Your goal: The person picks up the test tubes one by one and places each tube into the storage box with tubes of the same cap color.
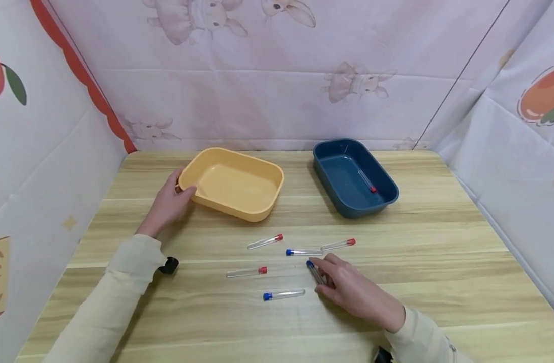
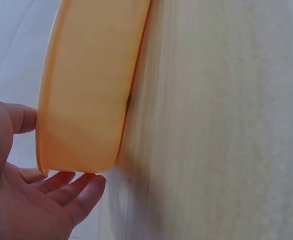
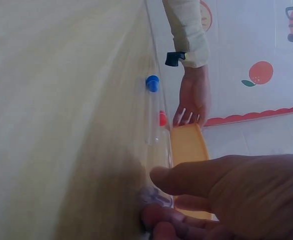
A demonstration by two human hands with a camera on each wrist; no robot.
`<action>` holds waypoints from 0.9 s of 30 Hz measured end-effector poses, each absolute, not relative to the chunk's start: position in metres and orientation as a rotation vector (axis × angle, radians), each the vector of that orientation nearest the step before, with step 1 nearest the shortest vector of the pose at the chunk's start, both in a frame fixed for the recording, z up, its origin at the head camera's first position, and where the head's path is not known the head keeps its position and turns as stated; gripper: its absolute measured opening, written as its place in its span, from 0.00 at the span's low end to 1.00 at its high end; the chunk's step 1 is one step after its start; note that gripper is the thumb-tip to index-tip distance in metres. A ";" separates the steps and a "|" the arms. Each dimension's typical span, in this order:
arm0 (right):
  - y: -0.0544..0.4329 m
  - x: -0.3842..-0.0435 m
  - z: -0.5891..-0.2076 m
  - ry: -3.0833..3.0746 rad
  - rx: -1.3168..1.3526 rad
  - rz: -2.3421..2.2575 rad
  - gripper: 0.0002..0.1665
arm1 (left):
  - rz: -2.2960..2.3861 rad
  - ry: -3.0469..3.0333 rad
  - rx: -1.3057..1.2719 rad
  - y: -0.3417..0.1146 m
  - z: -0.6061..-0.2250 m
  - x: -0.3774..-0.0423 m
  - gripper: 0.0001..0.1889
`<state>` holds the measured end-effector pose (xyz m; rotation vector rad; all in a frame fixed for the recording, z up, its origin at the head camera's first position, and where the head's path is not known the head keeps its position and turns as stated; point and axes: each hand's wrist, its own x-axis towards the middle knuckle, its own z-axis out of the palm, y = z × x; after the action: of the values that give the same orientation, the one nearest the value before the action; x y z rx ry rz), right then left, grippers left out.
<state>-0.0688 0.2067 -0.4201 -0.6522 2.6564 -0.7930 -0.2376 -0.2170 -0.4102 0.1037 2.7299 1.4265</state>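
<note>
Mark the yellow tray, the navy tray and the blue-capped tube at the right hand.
Yellow tray (image 1: 233,189): head view, bare inside floor.
Navy tray (image 1: 336,176): head view, bare inside floor.
Blue-capped tube (image 1: 316,274): head view, clear body below the cap.

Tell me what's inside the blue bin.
The blue bin shows one clear tube with a red cap; nothing else is visible inside. Whatever sits tucked right behind the near rim is covered from view.

The left sleeve (image 1: 100,302), at 8 o'clock, is cream and creased; the cream right sleeve (image 1: 419,338), near 4, bears a zip-like strip (image 1: 450,345); 1 black fitting (image 1: 169,265) sits beside each.
</note>
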 end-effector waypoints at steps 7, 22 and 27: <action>0.218 -0.080 -0.416 2.542 -0.674 -0.824 0.38 | 1.415 2.719 0.071 -0.218 -0.408 -0.227 0.41; 0.234 -0.093 -0.414 2.403 -0.869 -0.684 0.58 | 1.517 2.678 -0.009 -0.213 -0.408 -0.208 0.43; 0.233 -0.093 -0.414 2.406 -0.845 -0.646 0.59 | 1.510 2.684 -0.034 -0.212 -0.409 -0.201 0.44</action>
<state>-0.0935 0.2325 -0.4143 -0.8455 2.4064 -0.6465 -0.2007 -0.2118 -0.4086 -0.0341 2.6841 1.5101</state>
